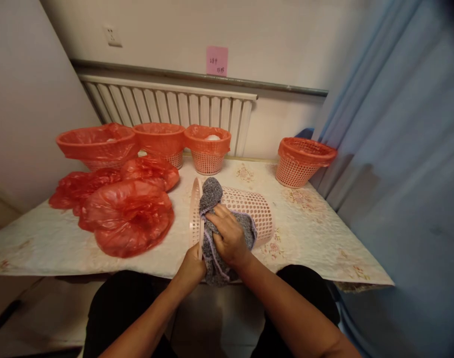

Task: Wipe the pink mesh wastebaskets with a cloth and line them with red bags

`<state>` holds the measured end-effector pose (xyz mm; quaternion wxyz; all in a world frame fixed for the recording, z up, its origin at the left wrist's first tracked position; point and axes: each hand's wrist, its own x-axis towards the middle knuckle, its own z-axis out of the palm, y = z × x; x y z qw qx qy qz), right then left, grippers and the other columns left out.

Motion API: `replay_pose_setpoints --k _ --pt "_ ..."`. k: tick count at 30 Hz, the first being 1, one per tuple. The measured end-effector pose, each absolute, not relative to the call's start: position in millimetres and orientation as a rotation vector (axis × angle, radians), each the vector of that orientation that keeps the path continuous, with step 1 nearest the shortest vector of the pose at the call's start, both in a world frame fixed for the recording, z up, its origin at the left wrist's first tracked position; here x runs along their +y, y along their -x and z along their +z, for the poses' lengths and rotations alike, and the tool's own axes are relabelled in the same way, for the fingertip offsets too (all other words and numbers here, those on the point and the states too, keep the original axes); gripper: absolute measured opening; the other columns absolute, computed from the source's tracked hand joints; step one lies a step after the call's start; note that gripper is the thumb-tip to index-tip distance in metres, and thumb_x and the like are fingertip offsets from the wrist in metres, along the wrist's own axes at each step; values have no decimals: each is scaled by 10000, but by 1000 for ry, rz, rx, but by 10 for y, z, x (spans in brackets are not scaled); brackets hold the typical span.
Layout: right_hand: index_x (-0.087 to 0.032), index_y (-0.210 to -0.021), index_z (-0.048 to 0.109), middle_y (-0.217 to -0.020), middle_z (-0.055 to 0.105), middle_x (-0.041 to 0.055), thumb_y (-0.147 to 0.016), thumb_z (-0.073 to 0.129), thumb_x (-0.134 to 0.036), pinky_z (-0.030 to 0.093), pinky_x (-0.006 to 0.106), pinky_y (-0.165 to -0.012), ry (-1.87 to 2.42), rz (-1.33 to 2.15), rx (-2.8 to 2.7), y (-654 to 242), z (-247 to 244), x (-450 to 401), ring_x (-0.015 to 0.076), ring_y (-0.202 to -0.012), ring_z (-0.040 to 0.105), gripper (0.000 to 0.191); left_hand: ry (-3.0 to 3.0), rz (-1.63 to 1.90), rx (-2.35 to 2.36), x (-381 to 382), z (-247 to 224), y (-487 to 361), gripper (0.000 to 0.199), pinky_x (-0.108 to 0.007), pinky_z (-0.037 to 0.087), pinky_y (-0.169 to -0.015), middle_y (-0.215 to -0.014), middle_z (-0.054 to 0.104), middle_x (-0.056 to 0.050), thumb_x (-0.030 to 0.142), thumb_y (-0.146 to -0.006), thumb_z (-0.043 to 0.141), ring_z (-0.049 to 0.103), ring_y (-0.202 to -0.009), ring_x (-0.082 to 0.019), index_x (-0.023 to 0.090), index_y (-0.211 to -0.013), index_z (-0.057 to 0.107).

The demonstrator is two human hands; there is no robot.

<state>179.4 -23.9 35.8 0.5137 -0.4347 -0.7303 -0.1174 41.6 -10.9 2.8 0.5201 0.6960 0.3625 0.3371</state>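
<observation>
A pale pink perforated plastic basket [251, 204] lies on its side on the table, its rim facing left. My left hand [191, 268] is closed on the near part of that rim. Under my right hand [229, 236] is a grey cloth [212, 191] with a lilac edge, pressed against the basket's outside close to the rim. The fingers of this hand are bent over the cloth, and the cloth's lower end hangs toward the table's front edge.
Red plastic bags [133, 214] lie in a heap on the left. Three baskets lined with red bags, one of them a basket [208, 161], stand along the back, and another lined basket [296, 169] at right. Behind are a radiator [167, 104] and a blue curtain [391, 124].
</observation>
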Motion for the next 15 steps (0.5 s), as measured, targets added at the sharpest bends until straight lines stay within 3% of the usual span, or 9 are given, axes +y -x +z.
replay_pose_setpoints --k 5,12,15 --pt "-152 -1224 563 -1330 529 103 -708 393 -17 374 448 -1107 1050 -286 -1770 -1800 369 -263 210 -1309 421 560 -1738 750 836 -158 -156 -386 172 -341 517 -777 -747 715 -32 244 -679 571 630 -852 -247 175 -784 688" --pt "-151 -1205 570 -1250 577 101 -701 405 -39 394 449 -1089 1012 -275 -1829 -1695 235 -364 214 -1274 454 543 -1678 874 920 -51 -87 -378 108 -279 476 -600 -624 655 -11 223 -640 554 563 -635 -180 163 -566 605" --pt "-156 -1173 585 -1219 596 97 -740 392 -36 418 437 -1071 1012 -327 -1852 -1711 198 -349 210 -1259 470 489 -1638 847 931 -7 -25 -384 107 -278 476 -598 -638 665 -17 244 -626 584 577 -640 -188 149 -630 633"
